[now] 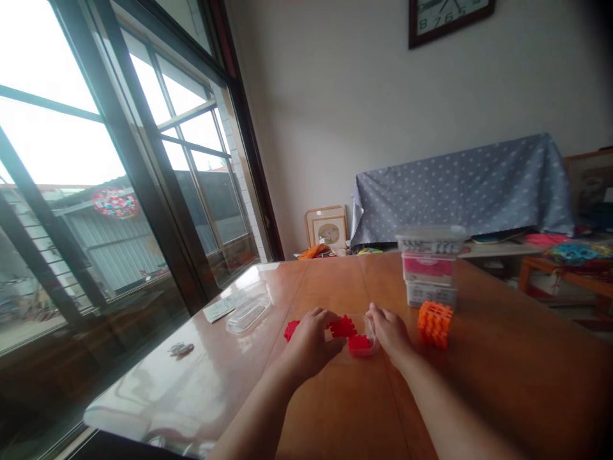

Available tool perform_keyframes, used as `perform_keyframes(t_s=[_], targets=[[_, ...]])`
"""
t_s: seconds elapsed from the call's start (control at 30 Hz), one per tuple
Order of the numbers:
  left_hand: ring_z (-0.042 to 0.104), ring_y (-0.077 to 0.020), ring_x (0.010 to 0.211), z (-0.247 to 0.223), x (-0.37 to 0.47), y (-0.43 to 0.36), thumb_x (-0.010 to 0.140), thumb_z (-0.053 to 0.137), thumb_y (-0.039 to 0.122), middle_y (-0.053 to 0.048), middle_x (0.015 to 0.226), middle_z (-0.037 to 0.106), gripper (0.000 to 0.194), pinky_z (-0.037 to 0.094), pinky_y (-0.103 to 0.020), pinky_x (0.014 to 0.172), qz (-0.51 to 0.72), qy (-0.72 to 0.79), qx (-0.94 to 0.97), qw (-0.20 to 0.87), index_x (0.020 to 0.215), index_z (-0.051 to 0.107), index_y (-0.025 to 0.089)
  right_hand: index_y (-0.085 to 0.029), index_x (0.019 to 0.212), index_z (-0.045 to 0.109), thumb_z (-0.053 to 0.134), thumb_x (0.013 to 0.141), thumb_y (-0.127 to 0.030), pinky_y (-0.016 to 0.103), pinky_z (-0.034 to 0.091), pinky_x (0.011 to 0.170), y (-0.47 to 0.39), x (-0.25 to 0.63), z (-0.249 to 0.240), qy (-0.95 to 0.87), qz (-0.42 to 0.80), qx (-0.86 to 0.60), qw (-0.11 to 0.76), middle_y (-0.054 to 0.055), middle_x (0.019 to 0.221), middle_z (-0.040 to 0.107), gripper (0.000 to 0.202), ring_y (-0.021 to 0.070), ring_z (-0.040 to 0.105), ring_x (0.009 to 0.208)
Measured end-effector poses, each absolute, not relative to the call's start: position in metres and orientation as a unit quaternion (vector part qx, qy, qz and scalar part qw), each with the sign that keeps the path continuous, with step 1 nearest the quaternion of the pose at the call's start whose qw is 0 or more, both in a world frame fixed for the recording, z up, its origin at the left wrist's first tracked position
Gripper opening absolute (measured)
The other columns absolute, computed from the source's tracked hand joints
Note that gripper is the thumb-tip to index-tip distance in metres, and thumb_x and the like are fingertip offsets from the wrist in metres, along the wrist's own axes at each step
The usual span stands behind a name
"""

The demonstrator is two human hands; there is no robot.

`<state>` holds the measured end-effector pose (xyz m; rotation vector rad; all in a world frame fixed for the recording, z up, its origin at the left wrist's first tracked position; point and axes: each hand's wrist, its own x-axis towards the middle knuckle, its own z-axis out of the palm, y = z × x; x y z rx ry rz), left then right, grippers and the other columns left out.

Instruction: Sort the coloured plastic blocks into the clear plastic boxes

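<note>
A clear plastic container (368, 352) sits on the table in front of me. Inside it lies a red notched piece (360, 342), and another red notched piece (343, 326) shows beside my left fingertips. My left hand (313, 342) is curved over the container's left side, thumb and fingers apart. Whether it touches the red piece is unclear. A further red piece (290, 329) peeks out left of that hand, partly covered by it. My right hand (389, 329) pinches the container's right rim.
An orange stack of notched pieces (435, 324) stands right of my right hand. Behind it rise stacked clear boxes (428, 268). Left on the table (335, 415) lie a clear lid (249, 314), a paper (219, 310) and a small crumpled item (181, 349). Windows line the left.
</note>
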<state>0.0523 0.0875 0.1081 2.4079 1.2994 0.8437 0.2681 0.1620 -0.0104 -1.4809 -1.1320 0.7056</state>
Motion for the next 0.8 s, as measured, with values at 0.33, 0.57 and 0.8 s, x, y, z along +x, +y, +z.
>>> perform_keyframes(t_s=[0.33,0.57,0.8], targets=[[0.062,-0.0187,0.080,0.086,0.084,0.149,0.066,0.076,0.031,-0.003,0.097,0.069,0.035,0.046,-0.026,0.068,0.107,0.467,0.860,0.177,0.099,0.072,0.021,-0.022,0.081,0.072,0.039,0.090,-0.065,0.027,0.049,0.065,0.160,0.267,-0.003,-0.480,0.293,-0.624,0.542,0.008,0.084,0.077,0.055,0.0219,0.070,0.077],[0.062,-0.0183,0.080,0.073,0.089,0.152,0.065,0.077,0.037,-0.003,0.101,0.070,0.038,0.043,-0.024,0.065,0.105,0.486,0.847,0.185,0.100,0.072,0.024,-0.022,0.084,0.072,0.041,0.089,-0.064,0.028,0.048,0.065,0.163,0.268,-0.005,-0.480,0.304,-0.621,0.540,0.007,0.084,0.077,0.053,0.0222,0.070,0.078],[0.064,-0.0189,0.085,0.068,0.084,0.152,0.073,0.068,0.030,-0.003,0.100,0.072,0.027,0.046,-0.025,0.070,0.130,0.526,0.825,0.161,0.099,0.072,0.023,-0.022,0.083,0.072,0.042,0.088,-0.064,0.028,0.048,0.064,0.165,0.268,-0.009,-0.477,0.290,-0.623,0.548,0.007,0.081,0.076,0.052,0.0217,0.068,0.074]])
